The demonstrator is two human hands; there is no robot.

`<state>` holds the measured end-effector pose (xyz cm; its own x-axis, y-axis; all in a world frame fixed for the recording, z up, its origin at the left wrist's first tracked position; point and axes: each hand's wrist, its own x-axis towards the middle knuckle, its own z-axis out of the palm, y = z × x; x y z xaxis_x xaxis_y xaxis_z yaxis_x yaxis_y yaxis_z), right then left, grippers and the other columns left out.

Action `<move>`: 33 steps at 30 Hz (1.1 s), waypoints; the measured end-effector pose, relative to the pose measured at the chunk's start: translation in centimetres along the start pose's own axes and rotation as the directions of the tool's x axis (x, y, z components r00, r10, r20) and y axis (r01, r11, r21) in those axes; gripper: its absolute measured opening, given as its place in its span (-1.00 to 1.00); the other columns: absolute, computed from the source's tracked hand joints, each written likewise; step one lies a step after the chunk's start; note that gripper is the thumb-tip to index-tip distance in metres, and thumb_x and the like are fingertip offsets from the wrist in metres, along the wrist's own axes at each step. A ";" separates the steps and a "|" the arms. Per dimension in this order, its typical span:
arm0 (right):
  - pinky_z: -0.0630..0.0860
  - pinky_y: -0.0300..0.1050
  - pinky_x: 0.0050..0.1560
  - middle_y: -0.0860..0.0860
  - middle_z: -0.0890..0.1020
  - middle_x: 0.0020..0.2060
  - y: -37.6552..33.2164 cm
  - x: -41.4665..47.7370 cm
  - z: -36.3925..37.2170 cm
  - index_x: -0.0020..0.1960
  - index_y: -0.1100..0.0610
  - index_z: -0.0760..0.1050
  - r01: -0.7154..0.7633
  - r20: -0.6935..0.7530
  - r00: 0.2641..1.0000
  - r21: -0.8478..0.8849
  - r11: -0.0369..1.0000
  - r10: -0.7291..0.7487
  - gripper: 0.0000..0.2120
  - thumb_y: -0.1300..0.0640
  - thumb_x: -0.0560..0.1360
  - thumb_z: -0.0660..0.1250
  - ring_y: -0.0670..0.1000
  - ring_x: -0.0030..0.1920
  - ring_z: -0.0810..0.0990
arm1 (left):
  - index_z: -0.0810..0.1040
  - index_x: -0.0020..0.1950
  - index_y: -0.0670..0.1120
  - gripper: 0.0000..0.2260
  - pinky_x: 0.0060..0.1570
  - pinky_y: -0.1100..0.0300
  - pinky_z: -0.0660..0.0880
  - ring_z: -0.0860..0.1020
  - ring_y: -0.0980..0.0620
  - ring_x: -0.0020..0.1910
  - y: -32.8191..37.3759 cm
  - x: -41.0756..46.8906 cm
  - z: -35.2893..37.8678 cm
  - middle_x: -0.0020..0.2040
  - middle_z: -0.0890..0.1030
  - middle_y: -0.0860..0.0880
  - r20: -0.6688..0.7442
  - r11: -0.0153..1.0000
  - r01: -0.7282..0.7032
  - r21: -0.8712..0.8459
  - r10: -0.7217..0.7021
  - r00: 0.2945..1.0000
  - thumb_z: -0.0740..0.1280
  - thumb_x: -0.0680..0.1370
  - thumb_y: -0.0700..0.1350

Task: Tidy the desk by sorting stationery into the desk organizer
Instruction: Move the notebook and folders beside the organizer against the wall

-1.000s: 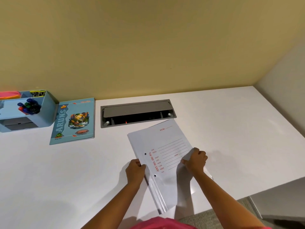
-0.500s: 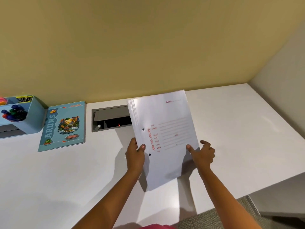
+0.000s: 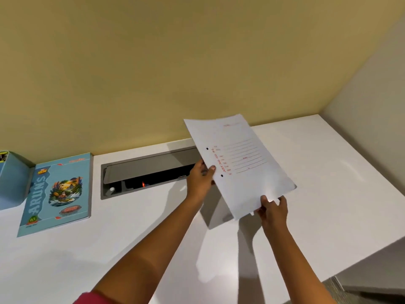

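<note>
Above the right half of the white desk (image 3: 328, 194), a white file folder (image 3: 238, 163) is held clear of the surface between both hands. It is tilted, with its top edge leaning away toward the yellow wall (image 3: 197, 62). The front carries red printed lines and lettering, and two small black holes sit along its left edge. The left hand (image 3: 200, 178) grips that left edge between the two holes, thumb curled onto the front and fingers hidden behind. The right hand (image 3: 272, 208) pinches the bottom edge near the lower right corner, thumb on the front and fingers underneath. A grey shadow of the folder falls on the desk below it.

Left of the folder, a grey cable hatch (image 3: 144, 174) is sunk into the desk against the wall, its lid tipped up over a dark slot where a small red light shows; its right end is hidden behind the left hand and the folder. Further left, a blue notebook (image 3: 55, 194) with "ARUNS" down its cover lies flat, well apart from the folder. The light blue desk organizer (image 3: 11, 178) stands just beside the notebook at the left edge of the view, mostly cut off, so its contents cannot be told. A pink sleeve (image 3: 94, 298) shows at the bottom of the view
</note>
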<state>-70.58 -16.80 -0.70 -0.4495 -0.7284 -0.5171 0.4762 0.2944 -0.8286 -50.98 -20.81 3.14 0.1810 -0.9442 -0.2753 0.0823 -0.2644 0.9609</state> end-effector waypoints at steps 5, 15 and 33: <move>0.54 -0.03 -0.24 0.19 0.55 0.10 -1.3 5.0 -0.5 0.37 0.11 0.28 0.042 -0.170 0.985 -0.007 0.999 -0.042 -0.50 0.43 0.50 0.26 0.11 -0.17 0.56 | 0.07 0.53 0.08 -0.29 0.23 0.04 0.50 0.46 -0.01 0.30 -2.2 0.3 3.4 0.42 0.38 0.01 0.283 0.954 -0.115 0.276 0.034 0.958 0.36 0.50 -0.23; 0.51 0.05 0.13 0.13 0.54 0.21 0.2 11.6 0.6 0.33 0.09 0.34 -0.101 -0.367 0.930 -0.339 0.935 -0.033 -0.53 0.33 0.47 0.35 0.22 0.18 0.52 | -0.07 0.56 0.00 -0.36 0.44 0.05 0.21 0.19 -0.05 0.50 -6.5 3.3 4.2 0.54 0.17 0.00 0.368 0.698 -0.163 0.697 -0.153 0.917 0.23 0.59 -0.17; 0.50 -0.03 -0.05 0.09 0.46 -0.24 -2.9 9.2 2.5 0.27 0.36 0.28 -0.197 -0.321 0.939 -0.797 0.571 -0.125 -0.46 0.24 0.40 0.44 0.16 -0.14 0.60 | 0.12 0.53 -0.05 -0.49 0.44 0.14 0.10 0.15 -0.01 0.49 -8.9 3.6 1.5 0.51 0.21 0.00 0.316 0.573 -0.214 0.791 -0.082 0.945 0.17 0.60 -0.20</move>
<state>-74.18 -25.91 -2.55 -0.7240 -0.5221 -0.4508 -0.2425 0.8044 -0.5423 -52.56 -22.20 -6.38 -0.1450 -0.9328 -0.3298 -0.7671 -0.1045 0.6329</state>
